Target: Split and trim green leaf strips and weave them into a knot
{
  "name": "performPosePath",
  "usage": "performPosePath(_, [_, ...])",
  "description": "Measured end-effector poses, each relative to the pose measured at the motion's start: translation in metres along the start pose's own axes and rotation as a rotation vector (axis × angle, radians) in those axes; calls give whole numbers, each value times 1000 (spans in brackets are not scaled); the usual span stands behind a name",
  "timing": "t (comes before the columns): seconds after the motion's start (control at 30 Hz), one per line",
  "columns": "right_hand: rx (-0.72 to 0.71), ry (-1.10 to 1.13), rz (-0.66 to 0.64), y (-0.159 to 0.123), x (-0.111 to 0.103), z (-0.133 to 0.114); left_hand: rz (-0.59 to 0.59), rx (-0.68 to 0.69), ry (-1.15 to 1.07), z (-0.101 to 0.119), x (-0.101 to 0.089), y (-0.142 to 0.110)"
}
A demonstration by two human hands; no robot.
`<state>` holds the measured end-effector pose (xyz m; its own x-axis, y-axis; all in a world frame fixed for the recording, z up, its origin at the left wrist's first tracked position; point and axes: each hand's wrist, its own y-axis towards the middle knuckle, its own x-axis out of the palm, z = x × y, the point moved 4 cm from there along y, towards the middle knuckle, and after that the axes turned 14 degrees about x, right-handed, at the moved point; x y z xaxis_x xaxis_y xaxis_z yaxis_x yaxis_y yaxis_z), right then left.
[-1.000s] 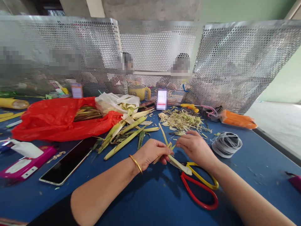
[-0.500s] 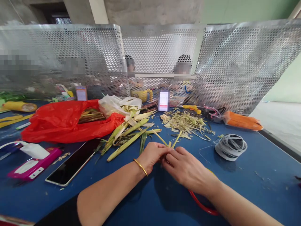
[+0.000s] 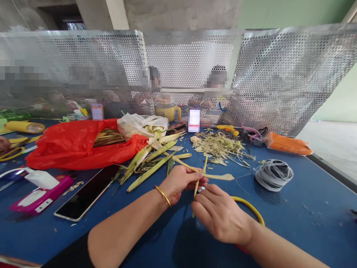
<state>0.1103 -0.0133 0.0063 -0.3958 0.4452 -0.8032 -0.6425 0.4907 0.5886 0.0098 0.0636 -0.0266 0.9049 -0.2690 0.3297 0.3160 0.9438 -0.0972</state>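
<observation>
Several pale green-yellow leaf strips (image 3: 220, 176) cross one another in front of me. Where they cross, the thumb and fingers of my left hand (image 3: 180, 182) pinch them; a gold bangle (image 3: 162, 196) circles that wrist. Lower and to the right, my right hand (image 3: 219, 212) is closed around the lower part of one strip, its fingertips partly hidden. A small shiny spot shows between the hands, too small to name. Under my right forearm lies a curved yellow and red thing (image 3: 251, 208), mostly covered by the arm.
Husk-like leaves (image 3: 152, 169) lie left beside a red plastic bag (image 3: 75, 143). Shredded scraps (image 3: 220, 145) are heaped ahead, below a perforated metal screen (image 3: 189, 56). On the right sit a grey thread ball (image 3: 274, 175) and orange packet (image 3: 288, 144); a phone (image 3: 86, 193) lies left.
My hands have moved apart, the right one down toward me. The strips, mostly hidden between my fingers before, now show as a cross, one end pointing right. More of the yellow curve shows.
</observation>
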Motion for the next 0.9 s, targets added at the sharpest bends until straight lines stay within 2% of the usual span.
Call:
performPosePath(0.17, [-48, 73, 26, 0, -9, -1, 21, 6, 13, 0, -1, 1])
performPosePath(0.23, [-7, 46, 57, 1, -13, 8, 25, 11, 20, 3, -2, 3])
performPosePath(0.3, [178, -51, 85, 4, -15, 24, 17, 25, 19, 7, -4, 3])
performPosePath(0.37, [385, -155, 49, 4, -13, 42, 22, 30, 10, 10, -5, 4])
performPosePath(0.43, [470, -192, -22, 3, -7, 52, 42, 22, 9, 11, -5, 3])
performPosePath(0.63, [419, -118, -79, 0, 6, 46, -17, 15, 152, -1, -2, 2])
performPosePath(0.9, [457, 45, -137, 4, -7, 35, -15, -3, 214, 4, -4, 6])
